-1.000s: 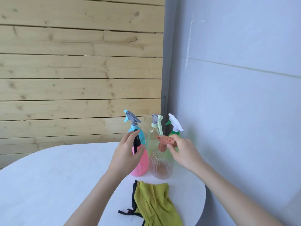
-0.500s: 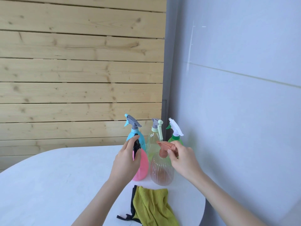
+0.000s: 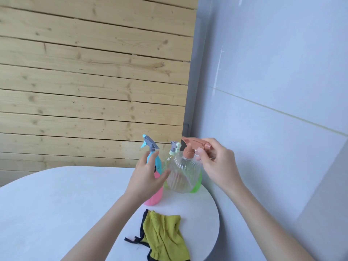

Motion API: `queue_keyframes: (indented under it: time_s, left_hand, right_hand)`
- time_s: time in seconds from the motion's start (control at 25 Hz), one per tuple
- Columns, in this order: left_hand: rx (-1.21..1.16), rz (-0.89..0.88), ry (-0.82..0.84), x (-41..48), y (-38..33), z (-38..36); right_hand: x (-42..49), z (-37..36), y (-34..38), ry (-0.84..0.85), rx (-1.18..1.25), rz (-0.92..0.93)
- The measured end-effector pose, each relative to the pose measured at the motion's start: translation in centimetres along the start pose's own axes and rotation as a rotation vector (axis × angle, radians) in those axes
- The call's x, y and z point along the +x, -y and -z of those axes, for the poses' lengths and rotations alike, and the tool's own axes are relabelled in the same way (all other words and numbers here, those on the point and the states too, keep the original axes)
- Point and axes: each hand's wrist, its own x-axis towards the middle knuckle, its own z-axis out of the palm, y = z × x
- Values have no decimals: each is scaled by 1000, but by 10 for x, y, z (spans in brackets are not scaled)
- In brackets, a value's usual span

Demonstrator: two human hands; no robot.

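My right hand (image 3: 216, 162) grips the terracotta trigger head of a clear ribbed spray bottle (image 3: 184, 176) and holds it lifted above the white table (image 3: 56, 204). My left hand (image 3: 146, 178) is spread with straight fingers in front of a pink spray bottle (image 3: 154, 196); its thumb reaches toward the ribbed bottle's side. Behind stand a blue bottle with a grey trigger (image 3: 150, 147), a pale green one (image 3: 174, 149), and a bright green one (image 3: 196, 185) mostly hidden by the lifted bottle.
A yellow-green cloth with black trim (image 3: 163, 234) lies crumpled near the table's front right edge. A wooden plank wall (image 3: 94, 81) stands behind the table and a grey panel wall (image 3: 273, 91) close on the right.
My right hand has lifted the clear ribbed bottle off the table by its trigger head. My left hand has let go of the pink bottle's black head and opened.
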Motion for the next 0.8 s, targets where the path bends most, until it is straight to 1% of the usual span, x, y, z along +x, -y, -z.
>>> queue_keyframes:
  time_s: [0.2,0.36,0.48,0.64,0.72,0.8]
  left_hand:
    - [-66,-113,-49,-21,-41,13]
    - [-77,-116,-120,-35,-58,32]
    - [-62,-76,-209,-40,-53,51]
    - [-19,-7,-379,-49,-36,80]
    - [19,21,-438,-56,-24,97]
    - [65,47,-486,-65,-7,115]
  right_hand:
    - [-2,25,44,-22,129,80]
    - [-10,28,78,-5,231,124]
    - [-15,18,101,19,265,166]
    - [-17,-7,130,84,320,181]
    - [-14,-18,144,146,350,158]
    - [-11,-31,160,242,317,160]
